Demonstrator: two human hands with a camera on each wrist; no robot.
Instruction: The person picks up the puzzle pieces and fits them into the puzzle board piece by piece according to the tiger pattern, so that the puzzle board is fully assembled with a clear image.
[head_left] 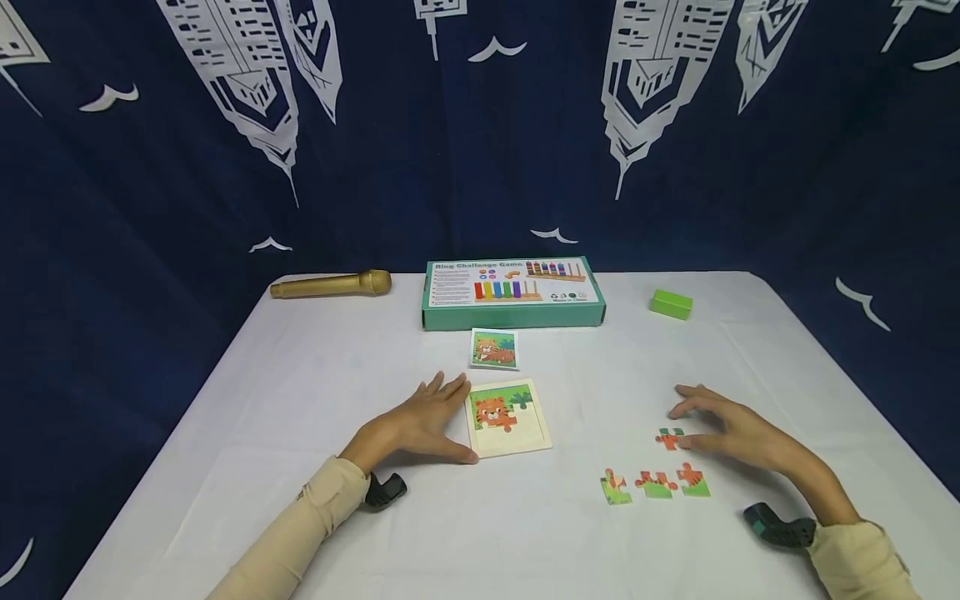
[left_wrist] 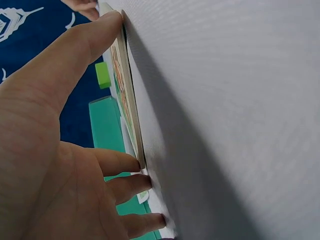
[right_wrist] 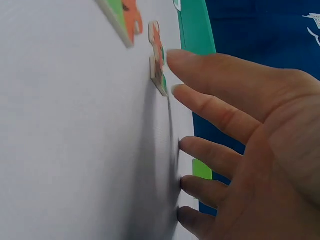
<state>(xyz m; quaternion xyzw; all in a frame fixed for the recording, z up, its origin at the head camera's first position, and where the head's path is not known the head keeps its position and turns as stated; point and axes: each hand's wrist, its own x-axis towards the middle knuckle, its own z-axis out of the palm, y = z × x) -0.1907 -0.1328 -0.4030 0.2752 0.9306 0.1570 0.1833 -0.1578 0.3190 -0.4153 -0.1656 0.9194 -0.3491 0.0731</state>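
Note:
A square puzzle board (head_left: 528,433) lies on the table with a tiger's head and some green fitted in it. My left hand (head_left: 426,423) spans the board's left side, fingers spread; in the left wrist view, the left hand (left_wrist: 65,170) touches the board's edge (left_wrist: 131,107) with thumb and a fingertip. At the right, my right hand (head_left: 738,429) is spread, its thumb beside a red and green piece (head_left: 666,439). The right wrist view has the right hand (right_wrist: 250,135) with thumb and index tips near that piece (right_wrist: 158,55); contact is unclear. Below lie three loose pieces (head_left: 657,486).
Beyond the board lies a small tiger picture card (head_left: 494,349). Behind it is a green game box (head_left: 513,316), with a gold microphone-shaped object (head_left: 330,286) at the back left and a green block (head_left: 671,304) at the back right. A dark patterned cloth (head_left: 450,167) hangs behind the table.

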